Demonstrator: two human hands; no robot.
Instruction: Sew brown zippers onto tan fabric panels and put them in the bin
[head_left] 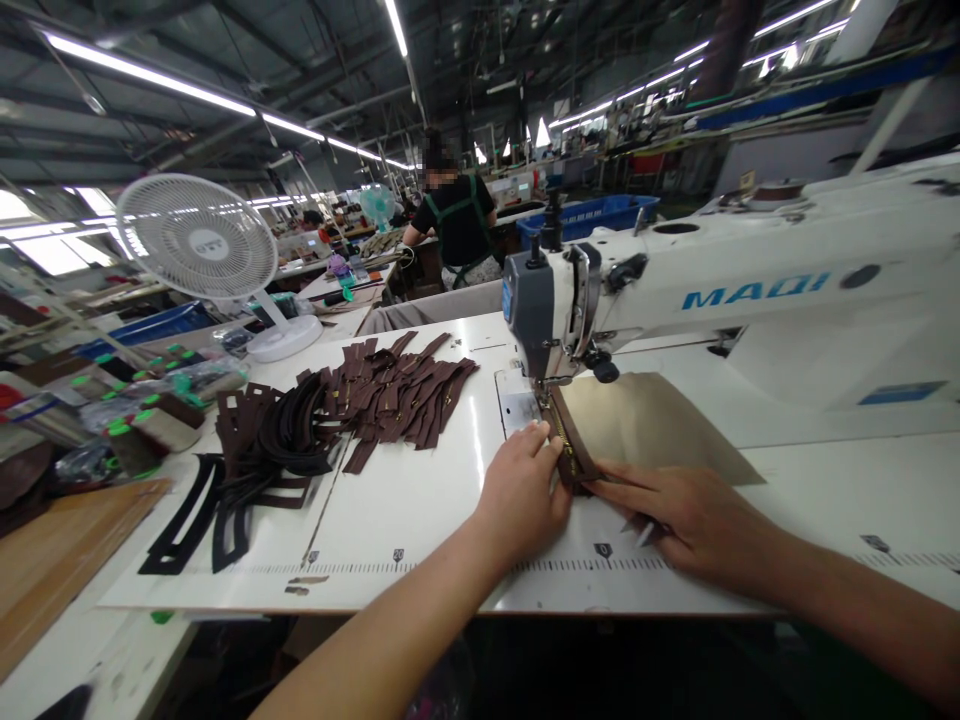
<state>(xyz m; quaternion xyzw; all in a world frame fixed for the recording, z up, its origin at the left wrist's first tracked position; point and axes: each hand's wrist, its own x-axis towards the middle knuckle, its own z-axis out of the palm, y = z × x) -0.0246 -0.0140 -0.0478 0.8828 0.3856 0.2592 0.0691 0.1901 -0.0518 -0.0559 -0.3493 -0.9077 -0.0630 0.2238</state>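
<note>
A brown zipper strip (568,445) with gold-coloured teeth runs from under the presser foot (547,388) of the white sewing machine (720,290) toward me. It lies along the left edge of a beige panel (660,425). My left hand (525,485) holds the zipper from its left side, fingertips close to the foot. My right hand (697,515) has its forefinger stretched onto the zipper's near end. Its lower fingers are curled round thread snips (643,532), whose pointed metal tips stick out; the rest is hidden.
Brown zipper pieces (405,385) lie heaped left of the machine, beside black and brown cut frames (289,430). Thread cones (165,420) and a white fan (199,240) stand farther left. Beyond the table (427,500), a co-worker (457,220) faces away near a blue crate (592,215).
</note>
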